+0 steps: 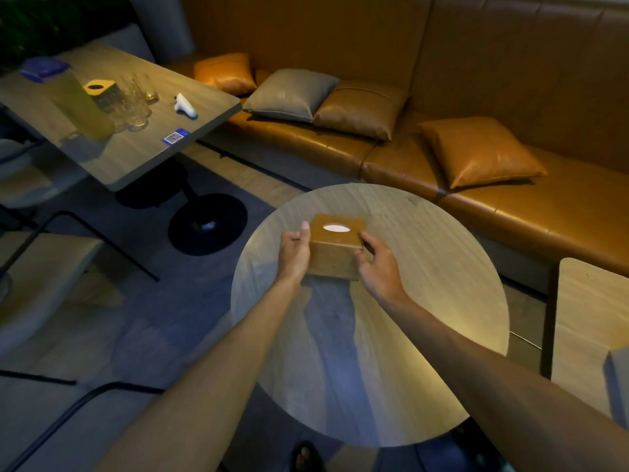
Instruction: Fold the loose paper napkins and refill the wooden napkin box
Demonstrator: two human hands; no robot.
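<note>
A wooden napkin box (335, 257) stands near the middle of a round wooden table (425, 301). White paper shows through the oval slot in its lid. My left hand (294, 255) grips the box's left side, thumb up along the lid's edge. My right hand (377, 267) holds the right side, fingers curled on the front corner. No loose napkins are in view.
A rectangular table (143, 144) at the upper left carries a second napkin box (98, 88), several glasses, a pitcher and a white controller (185, 105). A leather bench with cushions (476, 151) runs behind. Another table (585, 321) stands to the right; chairs stand at the left.
</note>
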